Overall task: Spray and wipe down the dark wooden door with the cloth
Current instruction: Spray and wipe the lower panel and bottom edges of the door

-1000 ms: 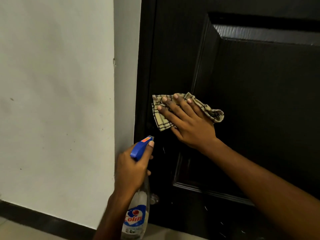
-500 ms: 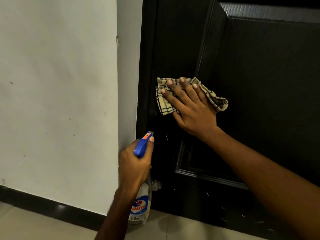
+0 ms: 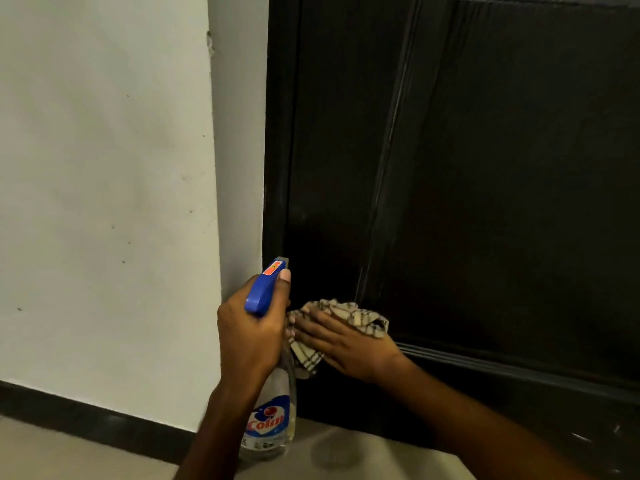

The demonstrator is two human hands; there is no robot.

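White wall [image 3: 104, 202] fills the view from 7 to 11 o'clock, and the dark door [image 3: 339, 133] takes everything from 12 to 5 o'clock. Its raised panel [image 3: 519, 202] ends in a moulding low at 4 o'clock. A pale floor [image 3: 346, 452] and a dark skirting [image 3: 86, 410] run along the bottom, from 6 to 8 o'clock.

At 6 o'clock the clear bottle [image 3: 273, 410] hangs upright, just in front of the door's left edge. I cannot tell if its base touches the floor. The left hand [image 3: 249, 334] has its fingers curled round the neck, under the blue spray head. One fingertip lies up beside the nozzle [image 3: 277, 265], which points at the door, so I judge it is kept ready to spray.

Just at 3 o'clock of it, the right hand [image 3: 346, 344] lies flat with straight fingers. It presses the checked cloth [image 3: 360, 317] on the door, by the panel's lower left corner. The cloth is bunched under the palm, probably to spread the pressure of the wipe.
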